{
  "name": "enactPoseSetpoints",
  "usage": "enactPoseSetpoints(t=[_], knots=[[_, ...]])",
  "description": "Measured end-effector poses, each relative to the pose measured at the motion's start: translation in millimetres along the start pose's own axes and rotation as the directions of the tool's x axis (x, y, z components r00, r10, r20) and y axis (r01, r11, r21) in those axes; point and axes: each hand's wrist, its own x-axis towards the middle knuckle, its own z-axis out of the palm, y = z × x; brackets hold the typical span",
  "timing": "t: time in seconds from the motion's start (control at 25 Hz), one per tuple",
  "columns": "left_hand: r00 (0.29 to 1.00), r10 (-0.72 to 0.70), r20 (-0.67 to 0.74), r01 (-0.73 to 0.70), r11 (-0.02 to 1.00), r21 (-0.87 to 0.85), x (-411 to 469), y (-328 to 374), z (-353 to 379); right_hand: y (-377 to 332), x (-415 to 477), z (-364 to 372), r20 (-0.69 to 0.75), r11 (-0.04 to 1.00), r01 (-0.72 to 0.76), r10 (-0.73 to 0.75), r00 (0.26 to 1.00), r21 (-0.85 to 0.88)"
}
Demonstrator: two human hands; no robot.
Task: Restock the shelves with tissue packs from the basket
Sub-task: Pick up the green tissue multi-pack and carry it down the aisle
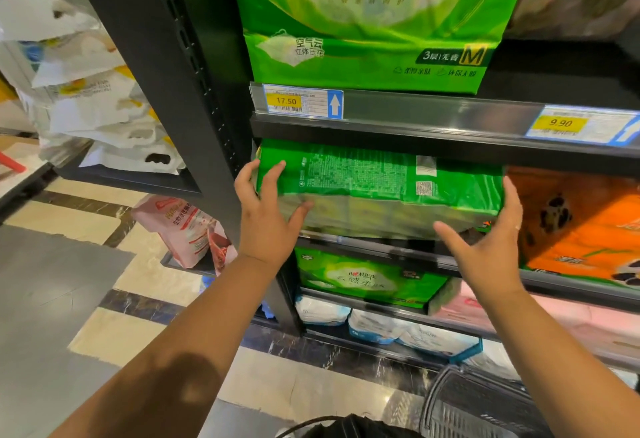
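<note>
Black shelving (207, 126); green tissue pack (363, 181) lengthwise left-right, label-side up

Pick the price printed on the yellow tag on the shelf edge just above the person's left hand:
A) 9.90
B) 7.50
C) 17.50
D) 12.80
C: the yellow tag on the shelf edge above the left hand reads 17.50, while the 9.90 tag sits much farther right on the same edge.
</note>
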Motion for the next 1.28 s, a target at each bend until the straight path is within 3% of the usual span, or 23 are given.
enactPoseSetpoints(t=[0.2, 0.44, 0.68, 0.88, 1.04, 1.28], knots=[[0.997, -0.074, 0.027, 0.076, 0.993, -0.089, -7, -2, 7, 3, 20, 5, -0.069, 0.972, -0.182, 0.194, 0.979, 0.15], [0.949, -0.163, 0.268, 0.224, 0.951, -0.214, -12, -13, 10, 16, 29, 26, 0.096, 0.945, -0.31, 0.301, 0.949, 0.102], [0.863, -0.263, 0.432, 0.285, 0.958, 0.014, 12, -8, 17, 31, 44, 32, 0.234, 0.906, -0.408, 0.374, 0.897, 0.113], [0.906, -0.1, 0.41, 0.065, 0.993, 0.098, -1, -12, 34, 45, 42, 44, 0.235, 0.924, -0.374, 0.347, 0.908, 0.083], [0.797, -0.178, 0.576, -0.008, 0.952, 0.305, -6, -16, 49, 54, 48, 51, 0.25, 0.902, -0.406, 0.364, 0.897, 0.145], [0.744, -0.221, 0.631, -0.107, 0.892, 0.438, 15, -22, 55, 51, 60, 57, 0.294, 0.886, -0.424, 0.361, 0.885, 0.186]])
